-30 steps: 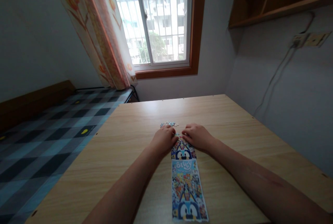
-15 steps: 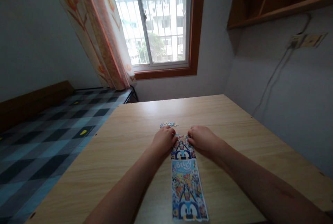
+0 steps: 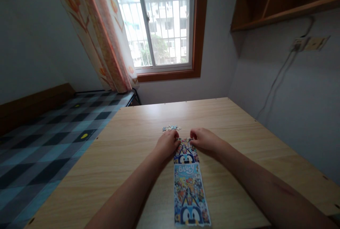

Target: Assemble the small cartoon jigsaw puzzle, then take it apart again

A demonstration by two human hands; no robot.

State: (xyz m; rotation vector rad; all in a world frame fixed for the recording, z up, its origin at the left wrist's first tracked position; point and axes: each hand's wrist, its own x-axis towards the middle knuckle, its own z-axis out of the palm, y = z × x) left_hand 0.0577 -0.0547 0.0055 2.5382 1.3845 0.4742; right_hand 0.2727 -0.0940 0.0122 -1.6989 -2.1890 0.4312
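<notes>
A partly assembled jigsaw puzzle (image 3: 186, 155) with a blue cartoon dog face lies flat on the wooden table. My left hand (image 3: 168, 144) is closed at its upper left edge, thumb and fingers pressed against the pieces. On the opposite side, the curled fingers of my right hand (image 3: 204, 138) touch the upper right edge. Any single piece under the fingertips is too small to make out. Directly below the puzzle is a picture sheet (image 3: 190, 195) marked "Bluey", showing the same dog. Loose puzzle pieces (image 3: 170, 128) sit in a small pile just beyond my left hand.
The wooden table (image 3: 127, 140) reaches toward the wall under a barred window (image 3: 170, 27). To the left stands a bed (image 3: 66, 144) with a checked sheet, beside a flowered curtain (image 3: 98, 34). A wall shelf (image 3: 287, 12) and a plugged-in cable (image 3: 277, 76) are on the right.
Both hands stay at the puzzle's upper edges, with only slight finger movement. My right fingers have shifted slightly. The whole view has drifted a little.
</notes>
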